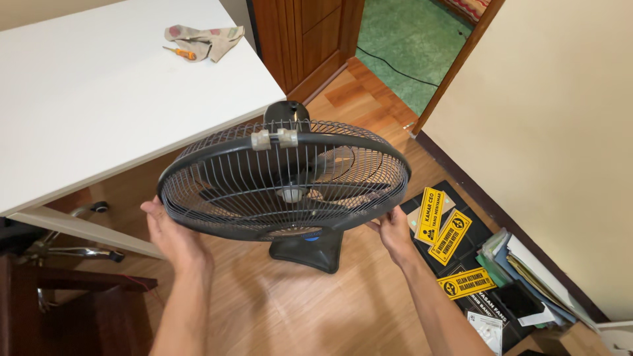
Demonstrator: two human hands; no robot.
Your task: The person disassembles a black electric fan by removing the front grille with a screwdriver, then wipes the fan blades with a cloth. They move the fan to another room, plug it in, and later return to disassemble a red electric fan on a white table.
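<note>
Both hands, left and right, clasp opposite rim edges, balancing the grey desk fan (grille tilted upward) above the wooden floor.

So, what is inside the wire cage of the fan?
Inside the wire cage of the fan, dark blades and a pale hub show through the wires. The motor behind them is hidden. The left hand and right hand grip the rim.

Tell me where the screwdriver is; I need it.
The screwdriver lies on the white table, upper left in the head view, against the crumpled cloth.
</note>
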